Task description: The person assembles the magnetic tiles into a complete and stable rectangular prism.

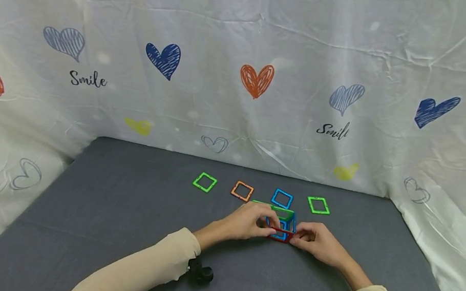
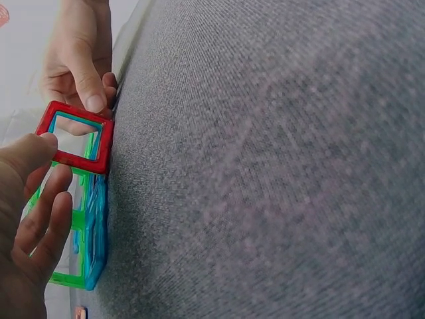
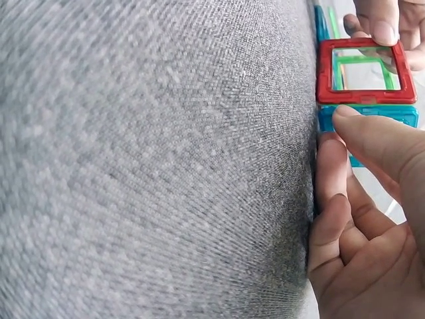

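Magnetic building tiles form a small open box between the two hands. In the head view its front is a red square tile point(image 2: 78, 111), with a blue tile point(image 3: 398, 116) on the right side and green at the back. The left hand point(image 1: 250, 220) pinches the upper edge of the red tile, thumb on its outer face. At the right side, the right hand point(image 1: 321, 242) pinches the blue tile low, near the corner with the red one. More green tiles point(image 2: 78, 219) and blue edges extend behind the red tile in the left wrist view; fingers partly hide them.
Behind the box, loose square tiles lie in a row: green point(image 1: 200, 179), orange point(image 1: 235, 187), blue point(image 1: 274, 195) and another green tile point(image 1: 320, 213). Dark grey cloth point(image 1: 136, 191) covers the table. A white curtain point(image 1: 202, 109) with printed hearts hangs around it.
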The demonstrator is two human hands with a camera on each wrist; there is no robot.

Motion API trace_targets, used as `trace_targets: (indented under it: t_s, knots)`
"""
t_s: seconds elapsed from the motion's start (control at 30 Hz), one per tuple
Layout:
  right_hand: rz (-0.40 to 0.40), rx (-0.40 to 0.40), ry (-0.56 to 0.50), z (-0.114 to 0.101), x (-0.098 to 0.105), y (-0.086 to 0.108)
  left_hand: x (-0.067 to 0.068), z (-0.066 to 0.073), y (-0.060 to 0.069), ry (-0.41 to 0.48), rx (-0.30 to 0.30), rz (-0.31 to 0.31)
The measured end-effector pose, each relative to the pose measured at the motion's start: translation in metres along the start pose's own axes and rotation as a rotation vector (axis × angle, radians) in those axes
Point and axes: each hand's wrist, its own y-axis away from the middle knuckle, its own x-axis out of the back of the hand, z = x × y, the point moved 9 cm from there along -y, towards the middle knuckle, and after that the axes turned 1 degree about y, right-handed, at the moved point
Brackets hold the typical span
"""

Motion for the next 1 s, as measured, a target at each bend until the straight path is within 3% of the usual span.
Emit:
trace_targets:
  t_s: [0.4,1.0]
  knots:
    - [0.002,-0.015,0.004,0.0009,-0.0002,0.0000,-0.0026,-0.0063,-0.0005,0.034,0.034,0.003]
    - [0.003,-0.011,0.012,0.0002,-0.0006,-0.0011,-0.0022,-0.0042,-0.0009,-0.002,0.008,-0.015]
